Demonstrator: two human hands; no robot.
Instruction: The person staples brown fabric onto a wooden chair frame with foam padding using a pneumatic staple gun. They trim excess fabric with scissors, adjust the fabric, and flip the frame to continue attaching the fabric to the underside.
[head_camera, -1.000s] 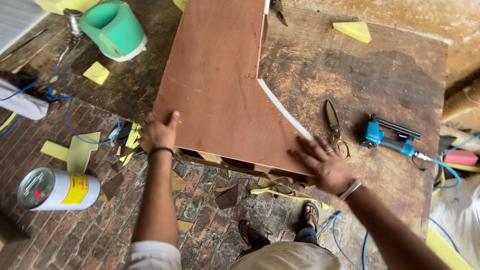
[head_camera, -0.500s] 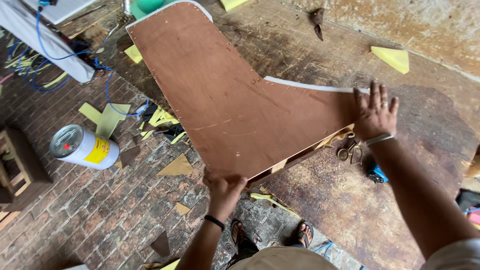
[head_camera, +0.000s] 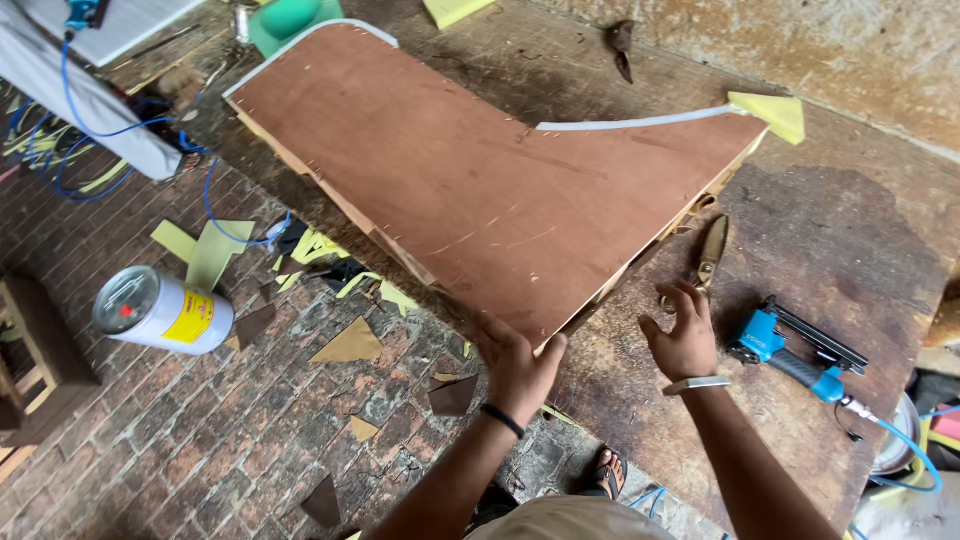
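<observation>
Both hands work at the near edge of a worn, stained wooden workbench. The left hand, with a dark band on its wrist, grips the near pointed corner of a large reddish-brown plywood panel with a curved cut-out and white trim along its far edge; the thumb lies on top and the fingers curl under the corner. The right hand, wearing a silver bracelet, hovers open with fingers spread just beside the panel's right edge, holding nothing. The panel lies flat across the bench's left half, its corner overhanging the near edge. A pair of metal scissors rests just beyond the right hand's fingertips, close against the panel. A blue pneumatic stapler with a hose lies to the right of that hand, near the bench's right edge. A yellow foam scrap sits at the panel's far right tip. Down on the brick floor, a white cylindrical can with a yellow label lies on its side.
</observation>
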